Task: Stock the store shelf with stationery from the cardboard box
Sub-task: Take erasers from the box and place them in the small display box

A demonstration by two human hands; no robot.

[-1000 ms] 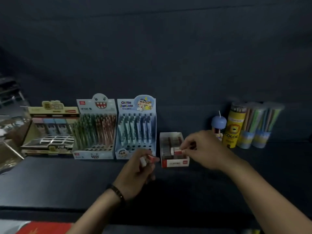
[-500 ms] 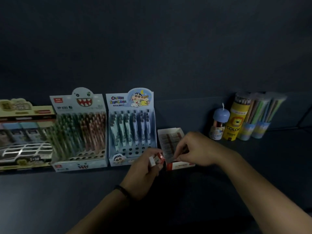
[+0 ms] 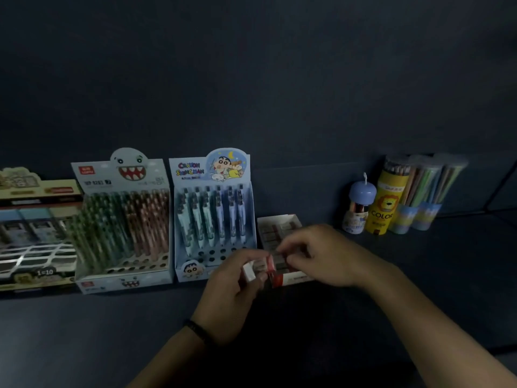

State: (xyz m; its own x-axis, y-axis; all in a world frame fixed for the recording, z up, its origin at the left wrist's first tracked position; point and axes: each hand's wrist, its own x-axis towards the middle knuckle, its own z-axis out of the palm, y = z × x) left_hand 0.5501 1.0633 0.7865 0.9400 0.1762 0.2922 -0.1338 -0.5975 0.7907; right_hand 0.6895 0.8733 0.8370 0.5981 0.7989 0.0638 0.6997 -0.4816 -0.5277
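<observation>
- Nearest you, your left hand (image 3: pixel 232 292) grips a small clutch of erasers (image 3: pixel 258 268), white and red, just in front of the eraser tray (image 3: pixel 279 222).
- Your right hand (image 3: pixel 321 256) is over that tray with its fingers curled down into it. Whether they pinch an eraser cannot be told.
- The tray sits on the shelf (image 3: pixel 112 331) and looks partly filled, so the erasers you hold are probably left to go in.
- To its left stand the pen display (image 3: pixel 212 219), its front holes empty, the pencil display (image 3: pixel 123 225) and a flat display box (image 3: pixel 33 233).
- Far right, the pencil tubes (image 3: pixel 387 203) stand upright.
- The cardboard box is out of view, so its remaining stock is unknown.
</observation>
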